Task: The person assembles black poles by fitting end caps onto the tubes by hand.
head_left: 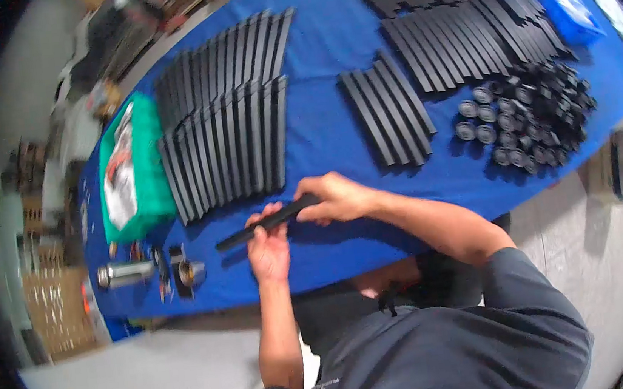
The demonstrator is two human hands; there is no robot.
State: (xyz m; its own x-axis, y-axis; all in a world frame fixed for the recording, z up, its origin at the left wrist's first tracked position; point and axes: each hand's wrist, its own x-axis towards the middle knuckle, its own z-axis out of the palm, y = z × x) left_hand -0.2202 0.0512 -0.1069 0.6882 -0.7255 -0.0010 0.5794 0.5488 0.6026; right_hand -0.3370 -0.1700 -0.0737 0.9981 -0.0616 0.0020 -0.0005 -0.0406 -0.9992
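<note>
Between my two hands is a black bar-shaped piece (237, 239), held low over the blue cloth near the front of the table. My left hand (269, 250) is closed around its middle, palm turned up. At the bar's right end, my right hand (336, 197) grips it from above, and the fingers hide that end. Beyond my left hand lie rows of similar dark bars (227, 146). A smaller group of bars (388, 114) lies past my right hand.
A heap of round black caps (531, 114) sits at the right, below more rows of bars (447, 43). A blue bin (589, 32) stands at the far right. On the left are a green bin (153, 200), a metal cylinder (126, 274) and small tools (162, 271).
</note>
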